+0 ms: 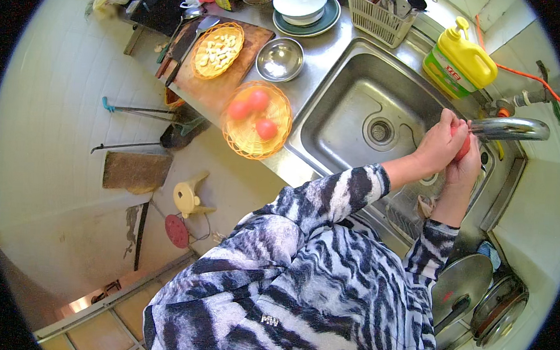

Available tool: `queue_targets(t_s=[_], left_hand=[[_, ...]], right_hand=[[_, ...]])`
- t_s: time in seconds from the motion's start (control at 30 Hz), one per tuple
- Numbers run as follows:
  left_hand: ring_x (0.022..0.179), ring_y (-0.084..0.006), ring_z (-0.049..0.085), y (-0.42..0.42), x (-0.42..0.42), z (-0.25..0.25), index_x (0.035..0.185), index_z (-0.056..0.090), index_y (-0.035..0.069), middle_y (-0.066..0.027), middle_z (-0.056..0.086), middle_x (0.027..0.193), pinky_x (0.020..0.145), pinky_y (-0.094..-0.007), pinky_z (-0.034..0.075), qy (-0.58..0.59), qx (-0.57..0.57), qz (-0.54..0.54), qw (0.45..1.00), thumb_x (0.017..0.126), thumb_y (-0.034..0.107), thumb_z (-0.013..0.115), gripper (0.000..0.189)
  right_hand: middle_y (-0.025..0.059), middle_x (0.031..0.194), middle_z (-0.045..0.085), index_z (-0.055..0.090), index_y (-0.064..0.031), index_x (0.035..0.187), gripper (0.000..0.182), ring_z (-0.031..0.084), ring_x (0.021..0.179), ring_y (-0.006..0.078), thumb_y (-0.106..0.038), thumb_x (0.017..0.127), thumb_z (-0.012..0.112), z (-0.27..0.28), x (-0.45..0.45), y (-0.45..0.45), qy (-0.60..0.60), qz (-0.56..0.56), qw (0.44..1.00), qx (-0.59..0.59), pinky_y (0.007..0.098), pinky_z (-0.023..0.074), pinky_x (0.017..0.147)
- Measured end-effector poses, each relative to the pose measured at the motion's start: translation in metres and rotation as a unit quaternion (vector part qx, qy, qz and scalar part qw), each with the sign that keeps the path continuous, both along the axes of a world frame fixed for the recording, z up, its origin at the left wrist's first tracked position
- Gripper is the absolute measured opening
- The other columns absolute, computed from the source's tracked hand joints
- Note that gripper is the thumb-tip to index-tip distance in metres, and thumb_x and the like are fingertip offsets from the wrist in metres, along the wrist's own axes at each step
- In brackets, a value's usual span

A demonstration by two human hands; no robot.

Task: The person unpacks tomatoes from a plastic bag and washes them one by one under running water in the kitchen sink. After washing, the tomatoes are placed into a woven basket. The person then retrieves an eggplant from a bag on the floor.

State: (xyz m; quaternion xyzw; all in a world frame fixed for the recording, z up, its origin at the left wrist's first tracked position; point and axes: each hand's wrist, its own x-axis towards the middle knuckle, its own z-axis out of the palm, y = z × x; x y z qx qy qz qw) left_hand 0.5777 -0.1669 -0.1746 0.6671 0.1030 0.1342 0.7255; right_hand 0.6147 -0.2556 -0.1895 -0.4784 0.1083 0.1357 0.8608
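Observation:
Both hands are together under the spout of a chrome faucet (509, 129), at the right side of a stainless steel sink (341, 116). Between them is a red, round tomato (463, 148), mostly covered by the fingers. My left hand (438, 144) wraps it from the left, and my right hand (469, 165) cups it from the right and below. Left of the sink, three more tomatoes (258, 99) lie in a round woven basket (248, 144). Whether water is running cannot be made out clearly.
A steel bowl (280, 59) and a wooden cutting board (249, 43) bearing a basket of peeled garlic cloves (218, 50) stand left. Stacked plates (306, 13), a utensil rack (378, 20) and a yellow detergent jug (460, 61) line the back. Pot lids (465, 287) lean at right.

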Motion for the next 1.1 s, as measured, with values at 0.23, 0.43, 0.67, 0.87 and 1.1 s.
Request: queue_targets(t_s=[0.23,0.43,0.67,0.87,1.1], left_hand=[[0.102,-0.0169,0.046,-0.017,0.018,-0.039,0.109,0.038,0.006,-0.0121,0.049,0.114,0.091,-0.0320,0.040,0.012,-0.230,0.015,0.973,0.101,0.035,0.034,0.030],[0.104,-0.0210,0.051,0.000,0.000,-0.011,0.119,0.045,0.001,-0.0134,0.053,0.115,0.094,-0.0332,0.041,0.062,-0.085,-0.052,0.993,0.091,0.030,0.055,0.042],[0.096,-0.0233,0.059,0.014,0.006,-0.017,0.124,0.043,0.007,-0.0114,0.056,0.110,0.083,-0.0379,0.051,0.147,-0.383,-0.083,0.908,0.098,0.038,0.034,0.041],[0.093,-0.0200,0.060,0.007,0.002,0.006,0.112,0.054,0.008,-0.0083,0.059,0.106,0.084,-0.0317,0.049,0.133,-0.558,-0.122,0.810,0.096,0.045,0.045,0.041],[0.071,-0.0145,0.061,0.023,0.003,-0.005,0.097,0.055,0.012,-0.0019,0.061,0.082,0.058,-0.0292,0.053,0.255,-0.374,-0.132,0.882,0.092,0.045,0.044,0.035]], right_hand=[[0.0093,0.109,0.058,0.058,-0.0016,0.112,0.030,0.055,0.099,0.0165,-0.023,0.097,0.043,-0.007,-0.008,0.011,-0.127,-0.023,0.981,-0.144,0.0312,0.0433,0.089],[0.0098,0.097,0.060,0.057,0.0005,0.106,0.031,0.057,0.086,0.0153,-0.026,0.098,0.043,0.000,-0.005,0.000,-0.158,-0.083,0.915,-0.361,0.0280,0.0454,0.081],[0.0151,0.117,0.056,0.050,0.0017,0.122,0.039,0.055,0.106,0.0210,-0.030,0.099,0.044,-0.001,-0.011,0.000,-0.167,-0.030,0.982,-0.086,0.0314,0.0436,0.092],[0.0225,0.112,0.059,0.050,0.0019,0.119,0.045,0.057,0.102,0.0352,-0.035,0.092,0.053,0.006,-0.024,0.002,-0.350,0.008,0.834,-0.426,0.0377,0.0445,0.088],[0.0138,0.093,0.065,0.060,-0.0004,0.101,0.038,0.062,0.083,0.0229,-0.034,0.098,0.043,0.026,-0.022,0.010,-0.205,-0.026,0.925,-0.319,0.0320,0.0471,0.078]])
